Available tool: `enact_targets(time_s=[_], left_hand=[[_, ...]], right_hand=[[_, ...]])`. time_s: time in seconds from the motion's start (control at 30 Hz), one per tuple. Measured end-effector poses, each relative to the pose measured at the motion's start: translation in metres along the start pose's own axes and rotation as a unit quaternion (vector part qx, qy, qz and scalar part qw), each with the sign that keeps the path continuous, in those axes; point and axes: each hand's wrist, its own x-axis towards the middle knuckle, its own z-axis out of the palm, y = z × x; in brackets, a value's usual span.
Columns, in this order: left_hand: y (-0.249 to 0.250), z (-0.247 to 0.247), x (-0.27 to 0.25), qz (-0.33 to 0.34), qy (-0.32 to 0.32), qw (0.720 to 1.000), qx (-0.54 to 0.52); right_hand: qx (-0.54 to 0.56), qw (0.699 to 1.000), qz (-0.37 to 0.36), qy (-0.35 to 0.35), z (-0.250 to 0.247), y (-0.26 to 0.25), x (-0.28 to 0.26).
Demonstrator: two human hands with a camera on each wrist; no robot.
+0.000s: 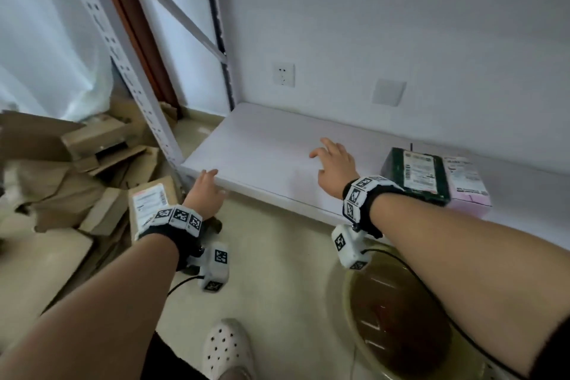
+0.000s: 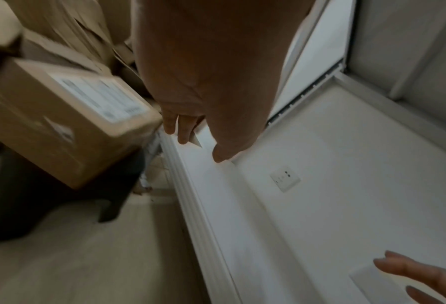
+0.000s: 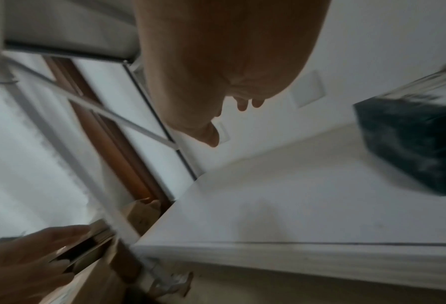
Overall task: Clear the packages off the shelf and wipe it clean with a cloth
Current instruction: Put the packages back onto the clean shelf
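At the far left, a heap of flattened and crumpled cardboard (image 1: 71, 170) lies on the floor beside the white shelf post (image 1: 123, 49). Just right of that heap, a brown box with a white label (image 1: 151, 203) sits low by the shelf's left corner; in the left wrist view the same box (image 2: 68, 123) is blurred and close to your fingers, but apart from them.

Your left hand (image 1: 205, 194) is at the front left corner of the shelf (image 1: 268, 145), fingers spread and loose, holding nothing. Whether the fingertips touch the shelf edge cannot be told.

Moving right, the white shelf board lies bare across its left and middle part. Your right hand (image 1: 334, 168) hovers over this middle stretch, palm down, fingers splayed and relaxed, gripping nothing. In the right wrist view it throws a faint shadow on the board (image 3: 307, 205).

On the wall behind are a power socket (image 1: 283, 74) and, further right, a blank cover plate (image 1: 388, 92).

To the right of your right wrist, two packages remain on the shelf: a dark green package with a printed label (image 1: 416, 176), and touching it on its right side, a pink box (image 1: 468, 185).

Below, on the floor at the right, stands a basin (image 1: 401, 318), and your white perforated shoe (image 1: 226, 348) is near the bottom centre.
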Motion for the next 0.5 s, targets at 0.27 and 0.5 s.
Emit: enact_targets(time_s=[0.27,0.5], left_hand=[[-0.109,-0.05,-0.012,-0.173,0.102,0.978,-0.06],[-0.165,-0.053,-0.012,-0.322,0.041,0.927,-0.188]], right_hand=[[0.058,0.991,-0.062,-0.1,0.047,-0.114,0.028],[0.159,0.964,0.0,-0.211,0.097,-0.18,0.045]])
